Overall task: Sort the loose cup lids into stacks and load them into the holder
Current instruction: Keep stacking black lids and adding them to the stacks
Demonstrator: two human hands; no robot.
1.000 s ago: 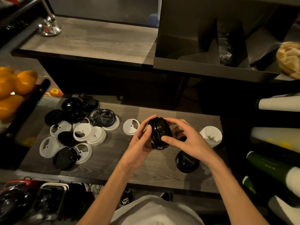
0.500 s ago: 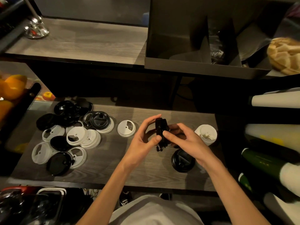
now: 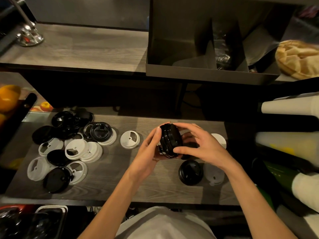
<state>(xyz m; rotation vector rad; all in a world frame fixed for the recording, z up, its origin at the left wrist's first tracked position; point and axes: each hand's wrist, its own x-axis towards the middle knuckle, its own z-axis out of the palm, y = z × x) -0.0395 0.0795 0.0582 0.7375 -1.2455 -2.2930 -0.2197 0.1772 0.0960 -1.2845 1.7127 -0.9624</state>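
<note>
Since half a second ago you've turned the black lid stack (image 3: 170, 141) from edge-on to show its side — left hand (image 3: 148, 152) cupping it at 9 o'clock, right hand (image 3: 201, 146) pinching it at 3. No writing is readable. Loose lids (image 3: 69, 149) lie at 9 o'clock; the holder (image 3: 207, 75) sits at 12, bare shelf (image 3: 120, 169) between.

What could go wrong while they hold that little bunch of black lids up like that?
The black lid stack is held on edge in the air between the left hand and right hand, so a lid could slip out. Falling, it might knock the black lid below or roll off the wooden shelf.
</note>
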